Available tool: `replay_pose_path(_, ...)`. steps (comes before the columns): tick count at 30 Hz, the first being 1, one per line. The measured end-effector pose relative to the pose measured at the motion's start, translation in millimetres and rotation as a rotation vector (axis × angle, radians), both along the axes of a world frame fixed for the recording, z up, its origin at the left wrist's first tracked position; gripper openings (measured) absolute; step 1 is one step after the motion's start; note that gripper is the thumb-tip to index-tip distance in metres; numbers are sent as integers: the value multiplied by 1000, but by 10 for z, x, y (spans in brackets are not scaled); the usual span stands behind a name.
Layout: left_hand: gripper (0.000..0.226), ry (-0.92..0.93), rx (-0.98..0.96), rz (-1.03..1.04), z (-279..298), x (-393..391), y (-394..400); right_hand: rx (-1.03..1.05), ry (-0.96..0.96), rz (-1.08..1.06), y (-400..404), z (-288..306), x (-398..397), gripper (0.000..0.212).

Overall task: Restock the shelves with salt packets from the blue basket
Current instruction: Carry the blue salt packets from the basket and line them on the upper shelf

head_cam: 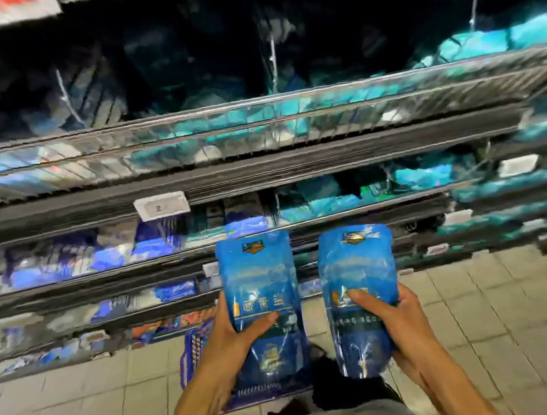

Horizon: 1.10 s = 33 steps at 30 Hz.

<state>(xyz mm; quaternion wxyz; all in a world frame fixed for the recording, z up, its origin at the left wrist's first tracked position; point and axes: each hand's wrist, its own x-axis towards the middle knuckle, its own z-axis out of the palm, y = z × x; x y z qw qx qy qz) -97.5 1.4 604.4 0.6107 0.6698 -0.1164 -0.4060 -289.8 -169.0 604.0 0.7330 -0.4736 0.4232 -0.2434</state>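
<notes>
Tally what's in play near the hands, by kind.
Blue salt packets held: 2, left one, right one
Hands: 2, left, right
Blue basket: 1, on the floor
Total: 5
Shelf stock is too blurred to count.

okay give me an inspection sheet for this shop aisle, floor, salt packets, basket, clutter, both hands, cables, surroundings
Surface: tiled floor, bare where visible.
Job's things: left salt packet and right salt packet held upright, apart; blue basket on the floor, mostly hidden behind the left one.
Clutter: nothing seen.
Grippers: left hand has its grip on the left packet; right hand on the right packet.
Cables: nothing seen.
Surroundings: blurred shelves with blue and teal packs; price tag on a shelf edge.
</notes>
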Motion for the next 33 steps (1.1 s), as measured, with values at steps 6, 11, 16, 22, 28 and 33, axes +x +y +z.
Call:
replay_pose_path(6, 55, -47, -2, -272, -124, -300, -512, -17, -14, -398, 249, 54, -911, 39)
replay_pose_path(11, 46, -107, 1, -512, -136, -696, -988, 22, -23, -648, 432, 98, -1611, 39)
replay_pose_path(16, 60, -130, 18, -719, -29, -1261, -1461, -4, -24, -830, 553, 106, -2227, 41)
replay_pose_path(22, 50, -121, 8, -884, 40, -2208, -2058, -9, -21, -993, 451, 84, -3148, 44)
replay_pose_path(28, 50, -120, -14, -936, 100, -3318, -2595, -26, -52, -1006, 58, 59, -4211, 49)
replay_pose_path(33, 45, -124, -28, -927, 154, -3975, -3009, -48, -25, -954, -441, 111, -4852, 52)
